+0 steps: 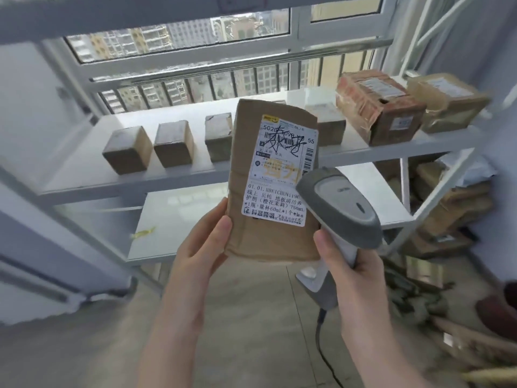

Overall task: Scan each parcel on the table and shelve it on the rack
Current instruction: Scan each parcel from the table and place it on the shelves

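Head view: parcel (243, 191) upright before the rack (140, 175), left hand (201, 245) fingers clamped on its lower corner, right hand (355, 270) fingers clamped round the scanner (341, 208). Scribbled label (282, 169) risks a misread; the corner grip risks a drop.

"750mL", "55" on parcel label (282, 175)

I hold a tall brown parcel (246, 152) upright at frame centre, its scribbled white label (282, 169) facing me. My grey scanner (341, 208) overlaps its lower right, before the white rack (84, 175).
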